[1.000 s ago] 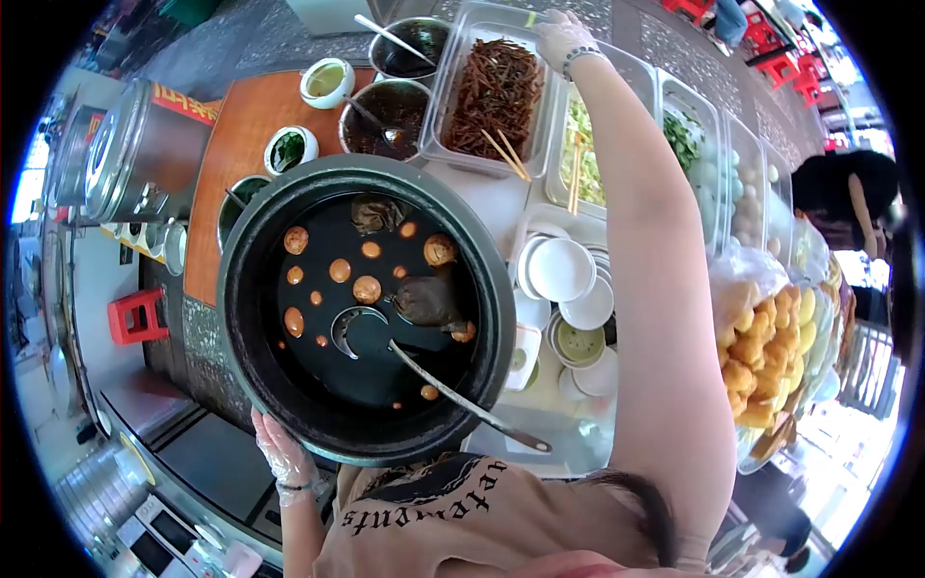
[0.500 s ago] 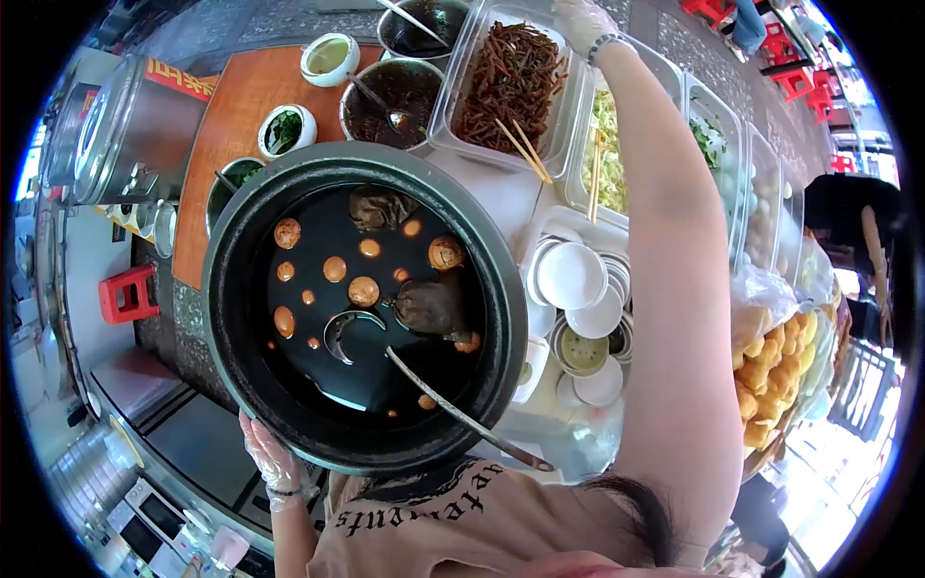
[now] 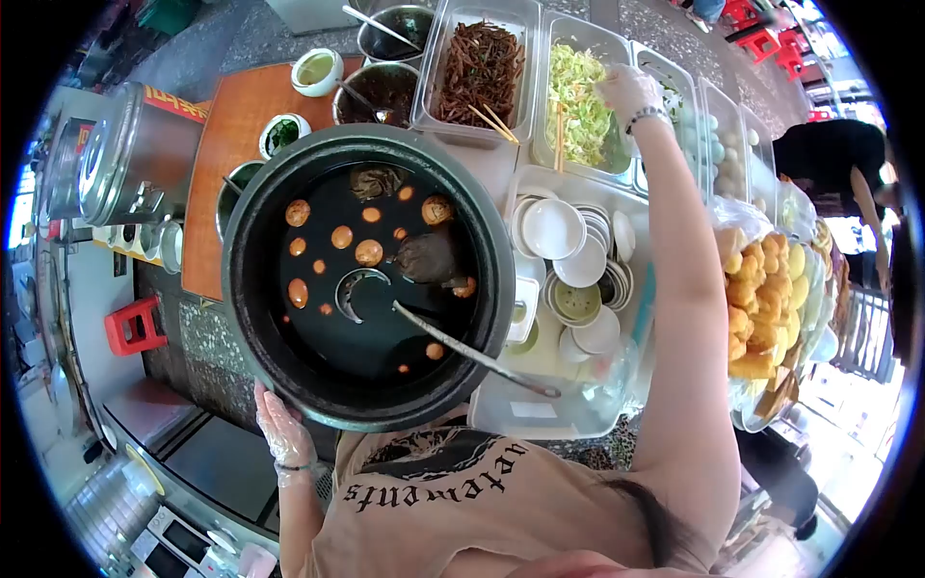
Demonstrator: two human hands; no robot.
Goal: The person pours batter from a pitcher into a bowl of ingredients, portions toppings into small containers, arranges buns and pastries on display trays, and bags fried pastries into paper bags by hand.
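Note:
My left hand (image 3: pixel 284 431), in a clear plastic glove, is at the near left outer side of a big dark pot (image 3: pixel 252 164). Its fingers are stretched out, holding nothing. Inside the pot, brown eggs (image 3: pixel 368 252) and dark bundles (image 3: pixel 427 256) sit in black liquid with a ladle (image 3: pixel 462 349) resting in it. My right arm reaches far forward. The gloved right hand (image 3: pixel 631 92) is over the right side of a clear tub of pale shredded vegetable (image 3: pixel 576 85), its fingers bent and closed. What they grip, if anything, is hidden.
A tub of brown strips (image 3: pixel 479 72) and sauce bowls (image 3: pixel 393 89) stand behind the pot. Small white dishes (image 3: pixel 554 229) fill a bin at its right. Fried dough pieces (image 3: pixel 761 303) lie further right, with a person (image 3: pixel 836 159) beyond. A metal canister (image 3: pixel 145 159) stands left.
My right hand has come from the far corner of the brown-strips tub to the shredded-vegetable tub. The view has shifted, and my left hand stays beside the pot.

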